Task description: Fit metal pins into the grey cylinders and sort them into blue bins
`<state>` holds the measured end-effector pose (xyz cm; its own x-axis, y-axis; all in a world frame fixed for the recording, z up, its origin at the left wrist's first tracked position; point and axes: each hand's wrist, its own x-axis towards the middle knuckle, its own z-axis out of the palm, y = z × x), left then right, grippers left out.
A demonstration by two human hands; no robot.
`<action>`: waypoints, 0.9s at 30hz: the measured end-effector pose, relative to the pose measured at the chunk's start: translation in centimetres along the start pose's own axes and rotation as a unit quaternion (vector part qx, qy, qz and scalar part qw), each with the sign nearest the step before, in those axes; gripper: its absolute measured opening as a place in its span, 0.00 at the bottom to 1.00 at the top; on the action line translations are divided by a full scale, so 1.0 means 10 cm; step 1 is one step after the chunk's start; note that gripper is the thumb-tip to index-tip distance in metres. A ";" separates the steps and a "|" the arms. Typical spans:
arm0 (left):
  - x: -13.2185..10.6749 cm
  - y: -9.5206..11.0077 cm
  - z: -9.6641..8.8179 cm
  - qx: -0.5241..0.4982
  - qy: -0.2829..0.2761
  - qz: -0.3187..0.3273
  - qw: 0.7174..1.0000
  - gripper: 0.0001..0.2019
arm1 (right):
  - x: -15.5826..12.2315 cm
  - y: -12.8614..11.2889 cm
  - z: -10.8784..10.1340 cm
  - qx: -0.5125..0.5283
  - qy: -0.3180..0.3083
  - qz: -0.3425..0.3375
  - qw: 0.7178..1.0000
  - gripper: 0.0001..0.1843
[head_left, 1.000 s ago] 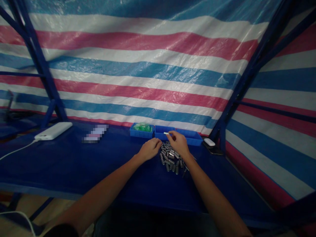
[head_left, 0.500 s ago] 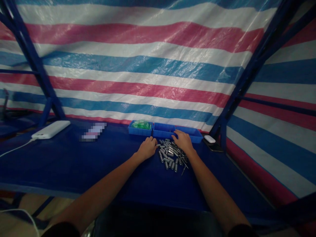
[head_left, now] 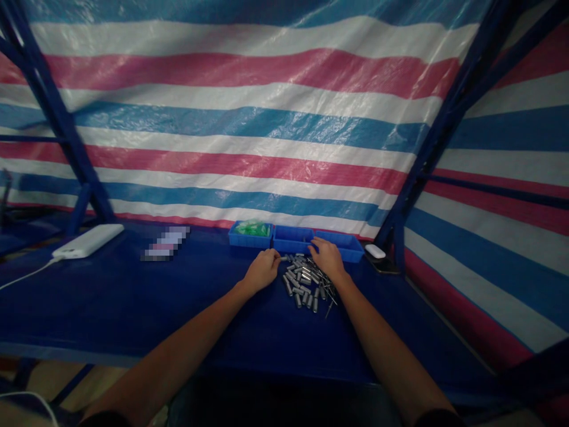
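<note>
My left hand (head_left: pixel 262 270) is closed at the left edge of a pile of small grey metal cylinders (head_left: pixel 297 286). Its thumb and fingertips pinch one metal cylinder (head_left: pixel 283 258) that pokes out to the right. Over the back right of the pile is my right hand (head_left: pixel 328 258), palm down, its fingers slightly bent and apart by the front wall of the middle blue bin (head_left: pixel 291 246). No held thing shows in it. Thin metal pins (head_left: pixel 329 292) lie under and beside this hand, which partly hides them.
A blue bin (head_left: pixel 250 240) with green pieces stands at the left of the row, another blue bin (head_left: pixel 351 252) at the right. A white case (head_left: pixel 376 251) rests on a dark phone (head_left: pixel 386 265). A corded white power bank (head_left: pixel 89 241) and a blurred-out item (head_left: pixel 166 243) lie left.
The whole view has shifted slightly as my head moved. Both hands stay at almost the same places by the pile; the cylinder at my left fingertips shows a little more plainly.
</note>
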<state>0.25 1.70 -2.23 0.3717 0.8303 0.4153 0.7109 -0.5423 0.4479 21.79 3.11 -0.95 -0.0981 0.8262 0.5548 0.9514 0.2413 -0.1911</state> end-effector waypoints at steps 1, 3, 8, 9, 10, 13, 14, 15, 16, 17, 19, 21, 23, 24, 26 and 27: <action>0.00 0.01 0.00 -0.011 0.001 0.004 1.000 0.08 | -0.01 0.00 0.00 0.003 0.002 0.000 1.000 0.17; -0.01 0.04 0.00 -0.031 0.002 0.014 0.999 0.08 | -0.02 0.00 0.00 0.010 0.008 0.001 1.000 0.18; -0.06 0.19 0.00 -0.051 -0.006 0.042 0.998 0.08 | 0.00 0.10 -0.02 0.069 0.020 -0.011 0.997 0.15; -0.07 0.22 -0.01 -0.053 -0.009 0.046 0.997 0.08 | 0.00 0.13 -0.02 0.084 0.020 -0.014 0.996 0.15; -0.08 0.24 -0.02 -0.055 -0.011 0.050 0.997 0.09 | 0.01 0.16 -0.02 0.096 0.020 -0.014 0.995 0.14; -0.09 0.27 -0.03 -0.062 -0.019 0.057 0.996 0.09 | 0.01 0.23 -0.02 0.116 0.013 -0.013 0.993 0.14; -0.09 0.27 -0.03 -0.061 -0.019 0.057 0.996 0.09 | 0.01 0.23 -0.03 0.119 0.010 -0.014 0.993 0.14; -0.09 0.27 -0.04 -0.059 -0.019 0.057 0.996 0.09 | 0.01 0.23 -0.03 0.120 0.010 -0.015 0.993 0.15; -0.09 0.26 -0.04 -0.056 -0.018 0.057 0.997 0.09 | 0.00 0.22 -0.05 0.119 0.014 -0.016 0.993 0.15; -0.09 0.25 -0.04 -0.054 -0.017 0.056 0.997 0.08 | -0.01 0.19 -0.07 0.115 0.023 -0.017 0.993 0.16; -0.08 0.24 -0.04 -0.053 -0.012 0.051 0.997 0.09 | -0.03 0.07 -0.14 0.103 0.048 -0.028 0.993 0.16; -0.06 0.22 -0.06 -0.055 -0.004 0.042 0.998 0.11 | -0.06 -0.12 -0.22 0.100 0.048 -0.062 0.992 0.15; -0.04 0.21 -0.08 -0.057 0.006 0.031 0.998 0.14 | -0.11 -0.34 -0.28 0.114 0.002 -0.113 0.987 0.13; -0.04 0.20 -0.10 -0.060 0.011 0.023 0.998 0.15 | -0.14 -0.45 -0.30 0.125 -0.029 -0.138 0.982 0.13; -0.02 0.19 -0.13 -0.070 0.023 0.006 0.997 0.16 | -0.18 -0.63 -0.30 0.136 -0.059 -0.162 0.976 0.12; -0.02 0.19 -0.15 -0.077 0.028 -0.002 0.997 0.17 | -0.20 -0.68 -0.29 0.137 -0.061 -0.164 0.975 0.12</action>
<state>0.63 0.35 -0.25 0.3321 0.8259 0.4556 0.6102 -0.5565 0.5639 16.32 -1.68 1.60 -0.4338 0.7322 0.5250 0.7507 0.6160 -0.2388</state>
